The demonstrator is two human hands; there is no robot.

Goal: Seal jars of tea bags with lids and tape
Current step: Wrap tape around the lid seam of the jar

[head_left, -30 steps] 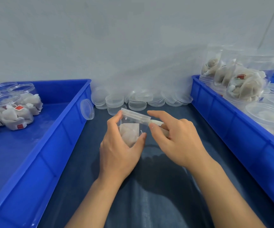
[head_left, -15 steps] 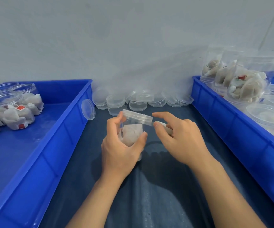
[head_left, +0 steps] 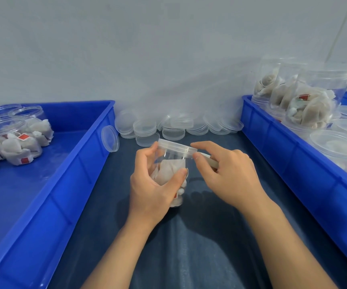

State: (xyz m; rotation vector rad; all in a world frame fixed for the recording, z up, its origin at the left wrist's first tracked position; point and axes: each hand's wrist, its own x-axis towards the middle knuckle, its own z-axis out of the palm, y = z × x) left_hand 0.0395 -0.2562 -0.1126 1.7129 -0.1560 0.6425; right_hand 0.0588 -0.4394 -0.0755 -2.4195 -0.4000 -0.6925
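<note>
My left hand (head_left: 153, 186) is wrapped around a clear plastic jar (head_left: 171, 174) holding tea bags, tilted above the dark table. A clear lid (head_left: 176, 148) sits on the jar's mouth. My right hand (head_left: 226, 176) is at the lid's right edge, thumb and forefinger pinching there, with a pale roll of tape (head_left: 209, 161) partly hidden under the fingers. Whether the tape touches the lid I cannot tell.
A blue tray (head_left: 81, 163) on the left holds open jars with tea bags (head_left: 20, 142). A blue tray (head_left: 289, 155) on the right holds lidded jars (head_left: 310, 101). Several loose clear lids (head_left: 174, 128) lie along the back wall; one lid (head_left: 110, 138) leans on the left tray.
The jar has turned slightly in my left hand and both hands have shifted a little to the right; my right fingers stay pinched at the lid's edge.
</note>
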